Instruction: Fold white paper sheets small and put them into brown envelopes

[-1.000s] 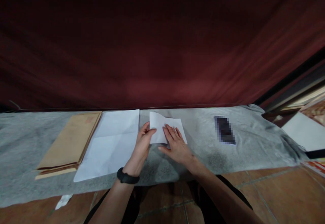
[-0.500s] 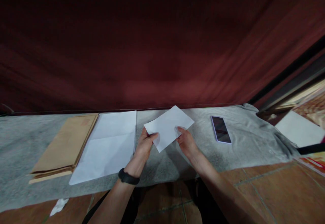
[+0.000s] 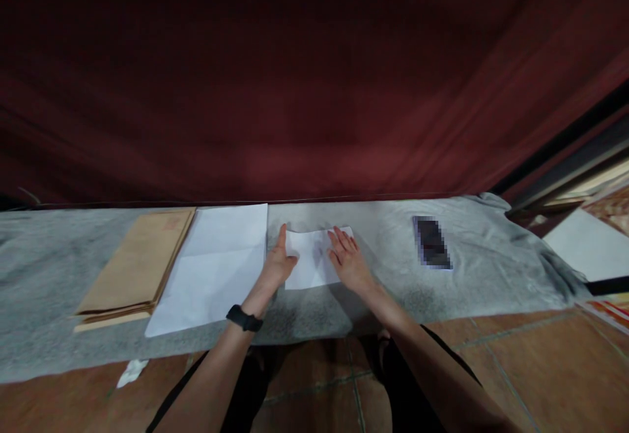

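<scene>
A small white sheet of folded paper (image 3: pixel 310 263) lies on the grey cloth in front of me. My left hand (image 3: pixel 279 264) is at its left edge, forefinger pointing away from me and thumb over the paper. Spread across the right part of the paper are the fingers of my right hand (image 3: pixel 348 259), palm down. Neither hand grips it. Left of my left hand rests larger white paper (image 3: pixel 209 269) with a crease across it. Beside that is a stack of brown envelopes (image 3: pixel 137 259).
A phone (image 3: pixel 432 244), blurred by pixels, lies to the right on the grey cloth (image 3: pixel 491 256). Behind the cloth rises a dark red fabric wall (image 3: pixel 314 125). A crumpled white scrap (image 3: pixel 132 373) is on the tiled floor (image 3: pixel 531 354). White board-like material (image 3: pixel 590 246) stands at far right.
The small white paper, held tilted in both hands before, now lies flat on the cloth. My hands have opened, the right one spreading over it.
</scene>
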Available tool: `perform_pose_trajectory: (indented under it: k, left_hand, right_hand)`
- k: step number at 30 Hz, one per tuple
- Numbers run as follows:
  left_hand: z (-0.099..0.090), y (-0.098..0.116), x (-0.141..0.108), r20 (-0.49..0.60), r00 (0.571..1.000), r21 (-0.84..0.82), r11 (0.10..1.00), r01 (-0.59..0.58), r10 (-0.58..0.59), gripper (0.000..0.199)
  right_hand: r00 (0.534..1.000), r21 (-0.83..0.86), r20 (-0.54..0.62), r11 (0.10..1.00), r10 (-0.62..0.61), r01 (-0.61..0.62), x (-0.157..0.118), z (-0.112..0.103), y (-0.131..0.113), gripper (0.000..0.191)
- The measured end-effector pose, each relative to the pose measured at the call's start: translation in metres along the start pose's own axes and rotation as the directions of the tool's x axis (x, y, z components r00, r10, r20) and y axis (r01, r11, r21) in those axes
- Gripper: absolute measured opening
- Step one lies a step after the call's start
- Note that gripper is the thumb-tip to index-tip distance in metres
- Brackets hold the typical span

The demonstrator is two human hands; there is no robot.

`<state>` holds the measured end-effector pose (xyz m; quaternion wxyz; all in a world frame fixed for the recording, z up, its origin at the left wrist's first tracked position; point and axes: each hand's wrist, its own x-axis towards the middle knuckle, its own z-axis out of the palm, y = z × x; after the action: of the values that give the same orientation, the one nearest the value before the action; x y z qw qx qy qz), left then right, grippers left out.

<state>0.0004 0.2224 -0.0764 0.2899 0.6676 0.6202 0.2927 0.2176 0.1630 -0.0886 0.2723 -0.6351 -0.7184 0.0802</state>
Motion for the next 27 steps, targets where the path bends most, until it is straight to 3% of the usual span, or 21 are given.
perform_pose_trajectory:
  k: [2, 4, 6, 8, 9, 11, 14, 27]
  left_hand:
    - [-0.004, 0.012, -0.008, 0.068, 0.997, 0.194, 0.981, 0.018, -0.032, 0.089]
    - [-0.003, 0.028, -0.02, -0.001, 1.0, 0.36, 0.933, -0.006, 0.006, 0.079]
    - [0.007, 0.042, -0.031, -0.108, 0.982, 0.495, 0.865, -0.08, 0.153, 0.068]
    - [0.024, 0.051, -0.04, -0.018, 0.951, 0.528, 0.81, -0.254, 0.31, 0.059]
    - [0.034, 0.053, -0.042, 0.042, 0.942, 0.521, 0.797, -0.306, 0.334, 0.057]
    - [0.05, 0.053, -0.044, 0.111, 0.942, 0.514, 0.794, -0.326, 0.316, 0.058]
    - [0.061, 0.044, -0.042, 0.122, 0.948, 0.53, 0.788, -0.314, 0.295, 0.063]
    - [0.038, 0.012, -0.044, 0.019, 0.976, 0.616, 0.767, -0.182, 0.216, 0.07]
  right_hand:
    - [0.996, -0.171, 0.065, 0.983, -0.057, 0.067, -0.006, 0.007, -0.01, 0.052]
    - [0.994, -0.248, 0.083, 0.964, -0.073, 0.091, -0.009, 0.01, -0.012, 0.053]
    - [0.994, -0.269, 0.079, 0.958, -0.079, 0.098, -0.011, 0.012, -0.01, 0.053]
    - [0.993, -0.276, 0.08, 0.956, -0.083, 0.102, -0.012, 0.012, -0.008, 0.052]
    - [0.993, -0.28, 0.084, 0.954, -0.082, 0.103, -0.012, 0.012, -0.008, 0.052]
    - [0.993, -0.29, 0.096, 0.952, -0.074, 0.099, -0.013, 0.012, -0.008, 0.054]
    - [0.993, -0.301, 0.098, 0.949, -0.063, 0.09, -0.013, 0.011, -0.009, 0.054]
    - [1.0, -0.313, -0.003, 0.95, 0.007, -0.008, -0.02, -0.002, 0.024, 0.054]
